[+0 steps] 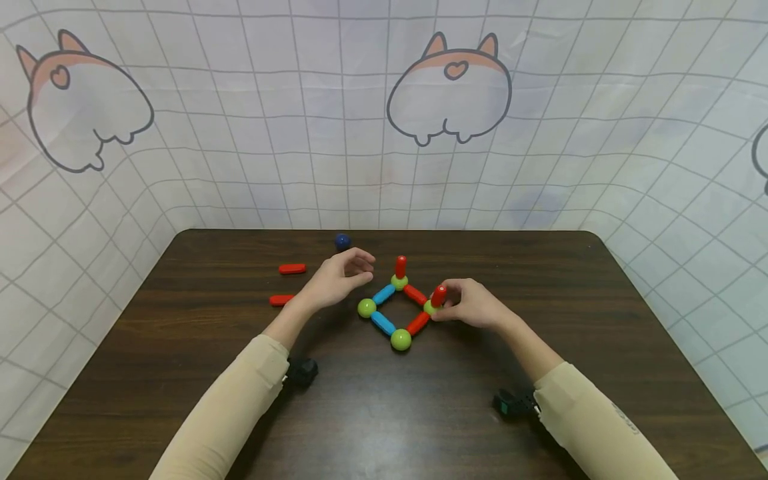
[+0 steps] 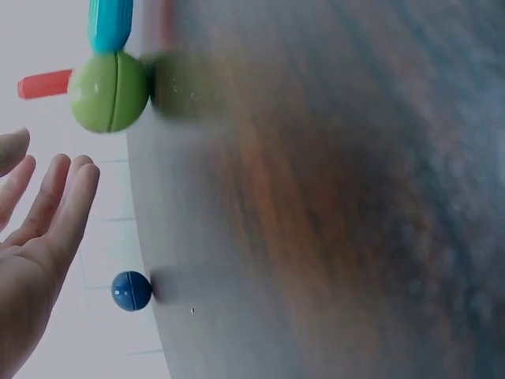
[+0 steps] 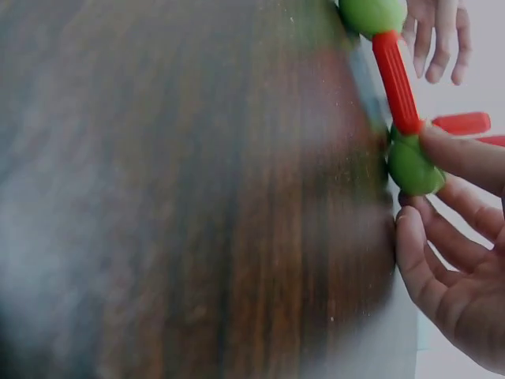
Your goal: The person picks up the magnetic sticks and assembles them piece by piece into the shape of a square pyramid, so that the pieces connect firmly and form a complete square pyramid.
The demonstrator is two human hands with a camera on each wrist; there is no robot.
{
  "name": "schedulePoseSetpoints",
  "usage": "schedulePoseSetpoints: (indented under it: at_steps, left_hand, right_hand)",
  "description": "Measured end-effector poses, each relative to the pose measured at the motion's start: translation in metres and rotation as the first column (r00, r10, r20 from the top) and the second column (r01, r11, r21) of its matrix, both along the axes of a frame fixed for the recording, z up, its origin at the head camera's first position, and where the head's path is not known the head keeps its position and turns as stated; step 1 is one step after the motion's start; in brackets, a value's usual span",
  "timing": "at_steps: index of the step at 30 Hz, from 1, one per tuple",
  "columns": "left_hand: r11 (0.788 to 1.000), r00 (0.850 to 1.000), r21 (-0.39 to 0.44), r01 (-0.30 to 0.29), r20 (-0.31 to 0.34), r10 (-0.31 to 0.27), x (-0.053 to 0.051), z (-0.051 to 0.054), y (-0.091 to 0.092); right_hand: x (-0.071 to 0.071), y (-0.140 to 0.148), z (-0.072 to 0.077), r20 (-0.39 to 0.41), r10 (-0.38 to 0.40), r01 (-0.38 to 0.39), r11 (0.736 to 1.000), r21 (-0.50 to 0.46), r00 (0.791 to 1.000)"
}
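Note:
A diamond-shaped frame of green balls and sticks lies on the table. Its left side has two light blue sticks (image 1: 383, 323), its right side two red sticks (image 1: 418, 324). Red sticks stand upright on the far ball (image 1: 399, 283) and the right ball (image 1: 429, 308). My right hand (image 1: 474, 303) pinches that right ball between thumb and fingers, at the foot of its upright stick (image 1: 439, 295). Left of the frame, my left hand (image 1: 339, 277) hovers with loosely bent fingers and nothing in them, nearest the left green ball (image 2: 109, 92).
A dark blue ball (image 1: 343, 242) sits near the table's back edge, beyond my left hand. Two loose red sticks lie to the left, one farther back (image 1: 292, 269) and a nearer one (image 1: 281, 301) partly hidden by my left arm. Behind the table hangs a white grid-patterned curtain (image 1: 300, 133).

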State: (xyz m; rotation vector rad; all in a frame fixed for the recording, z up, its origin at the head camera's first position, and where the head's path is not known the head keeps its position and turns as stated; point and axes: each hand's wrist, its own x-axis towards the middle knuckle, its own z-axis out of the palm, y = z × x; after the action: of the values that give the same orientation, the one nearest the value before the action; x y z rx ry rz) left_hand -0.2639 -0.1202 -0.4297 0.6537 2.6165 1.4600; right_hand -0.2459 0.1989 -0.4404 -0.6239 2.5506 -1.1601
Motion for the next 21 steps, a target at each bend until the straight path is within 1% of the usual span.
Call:
schedulePoseSetpoints:
  at_steps: [5,8,11,13,15,17,19,21]
  left_hand:
    - [1.000,1.000,-0.008,-0.020,-0.011,0.020,0.005,0.003,-0.003]
    - [1.000,1.000,-0.007,-0.026,-0.004,0.026,0.009,0.005,-0.007]
    - [0.999,0.999,-0.010,-0.038,0.004,0.038,0.012,0.008,-0.012]
    - [0.999,0.999,-0.016,-0.045,0.006,0.045,0.014,0.008,-0.016]
    - [0.998,0.999,-0.025,-0.053,0.006,0.053,0.016,0.008,-0.021]
    - [0.998,0.998,-0.036,-0.058,0.004,0.058,0.017,0.009,-0.025]
    - [0.997,0.998,-0.049,-0.059,0.000,0.059,0.018,0.009,-0.028]
    - [0.996,0.998,-0.062,-0.061,-0.005,0.061,0.019,0.010,-0.031]
  right_hand:
    - [0.003,0.004,0.003,0.055,0.054,-0.054,0.998,0.008,0.997]
    - [0.003,0.007,0.005,0.095,0.103,-0.104,0.995,0.005,0.990]
    - [0.001,0.011,0.007,0.142,0.129,-0.125,0.991,-0.037,0.981]
    - [-0.001,0.013,0.007,0.173,0.115,-0.100,0.991,-0.094,0.978]
    - [-0.003,0.012,0.005,0.216,0.067,-0.032,0.987,-0.160,0.974]
    - [-0.005,0.009,0.003,0.244,0.006,0.047,0.977,-0.210,0.970]
    - [-0.007,0.004,0.001,0.273,-0.053,0.119,0.966,-0.231,0.961]
    - [-0.009,-0.001,0.001,0.290,-0.088,0.161,0.959,-0.235,0.953]
